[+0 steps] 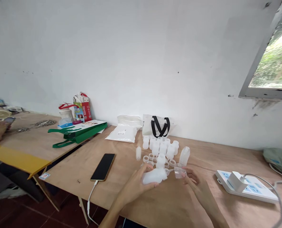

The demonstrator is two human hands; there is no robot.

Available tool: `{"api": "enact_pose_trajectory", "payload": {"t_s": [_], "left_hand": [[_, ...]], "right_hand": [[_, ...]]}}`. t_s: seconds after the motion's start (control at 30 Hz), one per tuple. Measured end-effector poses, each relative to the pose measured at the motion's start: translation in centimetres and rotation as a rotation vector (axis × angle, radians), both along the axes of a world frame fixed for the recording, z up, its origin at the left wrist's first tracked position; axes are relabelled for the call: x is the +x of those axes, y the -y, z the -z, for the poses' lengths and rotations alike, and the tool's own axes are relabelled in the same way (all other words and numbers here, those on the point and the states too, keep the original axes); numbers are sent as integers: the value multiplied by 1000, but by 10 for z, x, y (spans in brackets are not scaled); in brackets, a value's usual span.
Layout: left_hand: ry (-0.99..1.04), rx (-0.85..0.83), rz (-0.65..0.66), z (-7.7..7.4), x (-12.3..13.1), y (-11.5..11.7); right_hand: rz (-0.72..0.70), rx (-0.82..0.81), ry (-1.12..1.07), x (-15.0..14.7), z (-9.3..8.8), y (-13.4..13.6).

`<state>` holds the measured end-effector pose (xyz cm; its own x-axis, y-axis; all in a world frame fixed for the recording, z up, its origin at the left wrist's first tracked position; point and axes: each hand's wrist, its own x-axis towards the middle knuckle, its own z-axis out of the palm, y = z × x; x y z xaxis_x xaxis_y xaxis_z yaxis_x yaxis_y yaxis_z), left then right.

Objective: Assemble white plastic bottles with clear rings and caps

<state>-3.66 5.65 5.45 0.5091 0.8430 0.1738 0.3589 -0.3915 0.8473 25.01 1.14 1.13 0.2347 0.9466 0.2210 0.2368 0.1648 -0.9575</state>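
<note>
My left hand is wrapped round a translucent white squeeze bottle, which lies tilted with its narrow spout to the right. My right hand pinches a clear plastic cap by its right end, close to the spout tip; whether they touch I cannot tell. Just beyond stand several frosted white bottle bodies, with one nearer my hands. Clear rings lie among them. On the left stands a small ribbed clear piece, and on the right a clear rounded bottle-like piece.
A phone on a cable lies to the left, and a power strip with a plugged-in charger to the right. White plastic packages and a black-handled bag are by the wall. A green bag spans the gap between tables.
</note>
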Motion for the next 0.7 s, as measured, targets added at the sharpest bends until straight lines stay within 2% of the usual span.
{"api": "enact_pose_trajectory", "payload": {"t_s": [0.07, 0.17, 0.3, 0.43, 0.53, 0.7], "left_hand": [[30, 19, -20, -3, 0, 0], [34, 31, 10, -5, 3, 4], [-1, 47, 53, -9, 2, 10], [-134, 69, 34, -14, -9, 11], [-137, 77, 58, -14, -13, 11], [-135, 125, 110, -11, -9, 11]], "right_hand": [[-3, 20, -98, -2, -10, 4], [-109, 14, -150, -12, -17, 8], [-206, 7, -163, -24, -14, 9], [-139, 49, -130, -19, -10, 14], [-124, 63, -98, -16, -10, 19], [-242, 86, 2, -21, -10, 19]]}}
